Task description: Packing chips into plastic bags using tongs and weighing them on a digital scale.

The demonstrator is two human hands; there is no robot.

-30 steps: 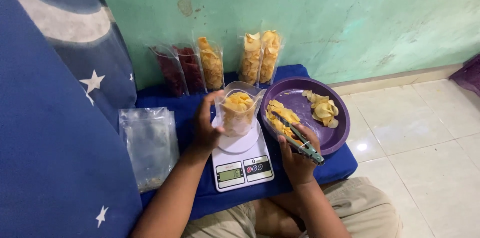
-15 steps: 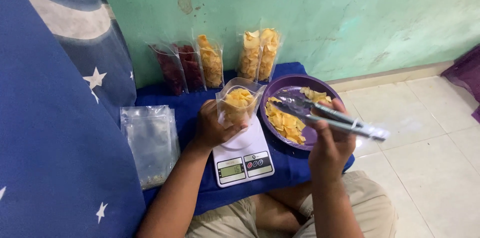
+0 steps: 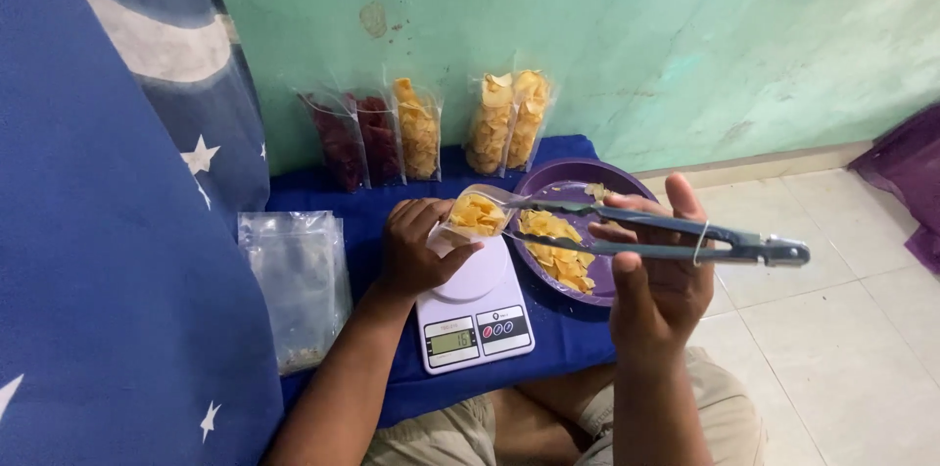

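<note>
Pale green plastered wall [image 3: 636, 45] behind, rough and stained; dark blue star-printed cloth [image 3: 117, 231] hanging at the left. Below, a low table under a blue fabric cover [image 3: 323, 194], soft and creased.

On the cover, towards the right: a round purple plastic bowl [image 3: 548, 175], smooth and shallow, holding thin, curled yellow chips [image 3: 558, 251]. Just beside it, a white digital kitchen scale [image 3: 480, 314] with a round plate and a lit display. At the left edge, a flat stack of empty clear plastic pouches [image 3: 294, 280], glossy and limp. Against the wall, upright sealed pouches: two of dark red chips [image 3: 352, 138], three of yellow chips [image 3: 416, 133].

Standing on the scale plate, an open clear pouch [image 3: 475, 216], partly filled with yellow chips. Left hand [image 3: 416, 251] wrapped around its side, steadying it and keeping the mouth open. Right hand [image 3: 656, 285] closed around long grey metal tongs [image 3: 636, 231], gripped mid-length, arms narrowly apart, a thin band [image 3: 700, 243] looped near the hinge, tips right at the pouch mouth.

Judging by this: weighing out a portion, chips going from bowl to pouch by tongs. Calls next for a light squeeze, since such chips look brittle, small additions while watching the display, and a steady left grip so the flimsy pouch stays upright.
</note>
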